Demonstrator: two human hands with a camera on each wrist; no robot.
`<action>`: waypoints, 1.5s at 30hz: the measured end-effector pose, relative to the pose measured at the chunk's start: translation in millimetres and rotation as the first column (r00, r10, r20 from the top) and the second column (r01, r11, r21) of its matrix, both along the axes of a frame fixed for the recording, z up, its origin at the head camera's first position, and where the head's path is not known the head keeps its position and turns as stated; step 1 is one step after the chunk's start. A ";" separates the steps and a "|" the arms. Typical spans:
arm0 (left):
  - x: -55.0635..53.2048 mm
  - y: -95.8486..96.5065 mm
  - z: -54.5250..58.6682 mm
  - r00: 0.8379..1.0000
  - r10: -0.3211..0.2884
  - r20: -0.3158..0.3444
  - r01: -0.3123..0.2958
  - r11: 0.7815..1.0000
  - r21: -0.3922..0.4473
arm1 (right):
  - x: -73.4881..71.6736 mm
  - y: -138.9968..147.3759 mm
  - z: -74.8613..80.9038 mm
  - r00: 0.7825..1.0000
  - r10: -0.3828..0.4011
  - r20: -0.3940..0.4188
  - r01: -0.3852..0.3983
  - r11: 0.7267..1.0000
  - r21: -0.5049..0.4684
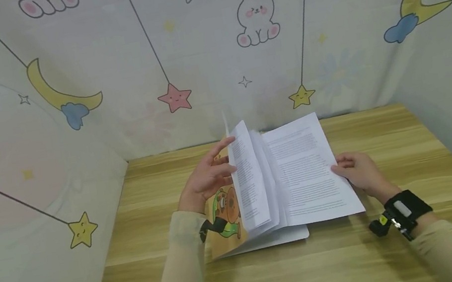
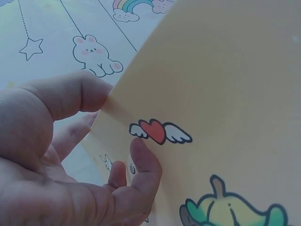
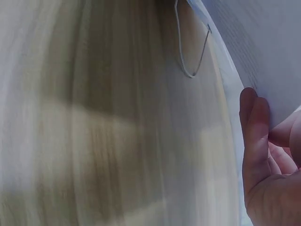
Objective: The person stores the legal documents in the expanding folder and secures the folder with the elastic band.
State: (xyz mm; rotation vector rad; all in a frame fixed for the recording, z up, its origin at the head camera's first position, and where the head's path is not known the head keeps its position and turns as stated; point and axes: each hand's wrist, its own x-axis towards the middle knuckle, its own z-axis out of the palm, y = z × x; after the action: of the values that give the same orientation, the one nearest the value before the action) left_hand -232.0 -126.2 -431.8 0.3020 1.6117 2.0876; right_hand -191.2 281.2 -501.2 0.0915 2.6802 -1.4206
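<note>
A tan folder [image 1: 221, 245] with cartoon prints lies opened on the wooden table, its pages fanned upward. In the left wrist view, its cover [image 2: 211, 84] shows a red winged heart. My left hand [image 1: 207, 179] holds the raised left edge of the folder; in the left wrist view its fingers bend at that edge. Printed sheets [image 1: 304, 172] spread out at the right side of the folder. My right hand [image 1: 363, 174] pinches their right edge between thumb and fingers. Some fingertips of the right hand are hidden by the paper in the head view.
The wood-grain table [image 1: 412, 143] extends on both sides of the folder. A white cloth wall [image 1: 210, 53] with cartoon rabbits, stars and moons encloses the back and sides. A thin cord loop [image 3: 190, 73] hangs near the folder's edge in the right wrist view.
</note>
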 end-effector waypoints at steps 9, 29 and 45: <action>-0.7 1.1 1.7 1.000 0.002 -0.011 -0.002 1.000 0.004 | -1.3 9.2 3.1 1.000 0.016 -0.021 -0.016 0.999 -0.030; 0.6 2.1 0.8 1.000 0.001 -0.010 -0.001 1.000 -0.002 | -2.4 1.2 3.8 1.000 -0.010 -0.006 0.010 1.000 -0.023; -0.9 4.0 -3.6 1.000 -0.004 -0.017 0.004 1.000 -0.009 | -5.1 -26.5 -4.6 0.996 0.088 -0.004 -0.088 0.995 -0.044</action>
State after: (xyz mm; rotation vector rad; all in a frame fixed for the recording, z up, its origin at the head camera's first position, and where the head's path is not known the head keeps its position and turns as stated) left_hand -232.9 -122.2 -435.3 0.3200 1.6288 2.0794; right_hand -196.3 254.7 -505.8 -0.0315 2.6176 -1.4537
